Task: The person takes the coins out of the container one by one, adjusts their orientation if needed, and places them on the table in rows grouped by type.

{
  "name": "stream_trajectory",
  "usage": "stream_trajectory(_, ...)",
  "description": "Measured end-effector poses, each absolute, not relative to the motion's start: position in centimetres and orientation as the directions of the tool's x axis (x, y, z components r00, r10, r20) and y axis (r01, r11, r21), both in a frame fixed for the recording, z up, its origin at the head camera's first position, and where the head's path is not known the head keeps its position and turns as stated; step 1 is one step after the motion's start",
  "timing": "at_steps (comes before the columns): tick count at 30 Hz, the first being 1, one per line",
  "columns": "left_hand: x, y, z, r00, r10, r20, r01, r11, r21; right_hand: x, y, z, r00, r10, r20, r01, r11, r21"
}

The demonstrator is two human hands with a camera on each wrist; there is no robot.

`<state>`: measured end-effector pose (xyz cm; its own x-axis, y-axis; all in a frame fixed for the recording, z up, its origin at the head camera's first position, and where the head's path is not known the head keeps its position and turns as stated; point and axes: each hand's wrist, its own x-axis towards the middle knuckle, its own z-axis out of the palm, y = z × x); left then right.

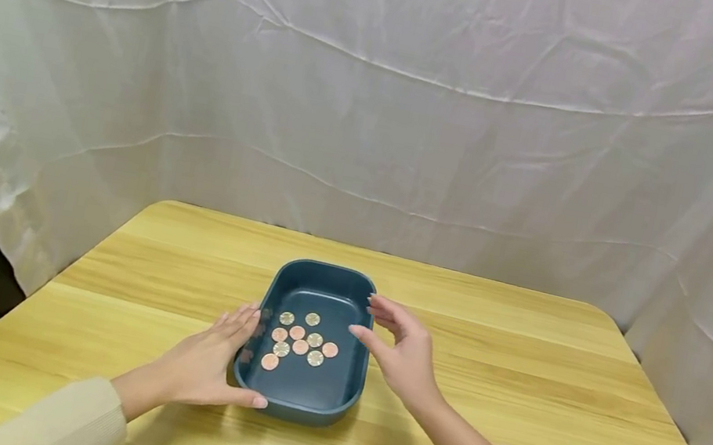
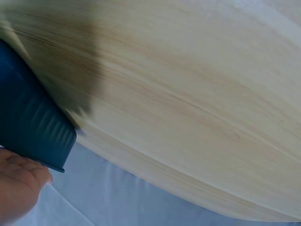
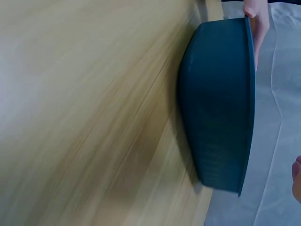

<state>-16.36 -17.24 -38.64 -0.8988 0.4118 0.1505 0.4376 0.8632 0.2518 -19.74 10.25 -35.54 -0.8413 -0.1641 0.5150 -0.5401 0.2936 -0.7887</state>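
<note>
From my remote seat I saw a dark blue, rounded rectangular plastic tray sitting on the pale wooden worktop, a little left of centre and toward the near edge. About ten small round coins, coppery and silvery, lay loosely clustered on its floor. My left hand rested against the tray's left wall, fingers straight along the rim and thumb laid along the near corner, open rather than gripping. My right hand hovered at the tray's right rim, fingers relaxed and slightly spread, holding nothing. A creased white cloth backdrop hung behind the worktop's far edge.
</note>
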Motion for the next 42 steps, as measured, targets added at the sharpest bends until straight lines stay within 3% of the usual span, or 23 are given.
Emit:
stream_trajectory(21,-16.4,-17.1,-38.5,-0.912,0.394,0.114,0.41,0.859,0.308,-22.9,5.1,-37.4,-0.903,-0.364,0.227,-0.394,0.497,-0.773)
stream_trajectory(28,-16.4,-17.2,-38.6,-0.918,0.383,0.102,0.395,0.863,0.316,-23.5,4.4,-37.9,-0.892,-0.443,0.091,-0.375,0.612,-0.696)
stream_trajectory(42,-16.3,-17.1,-38.6,-0.919,0.379,0.111,0.394,0.863,0.317,-23.4,3.3,-38.0,-0.919,-0.38,-0.106,-0.297,0.843,-0.449)
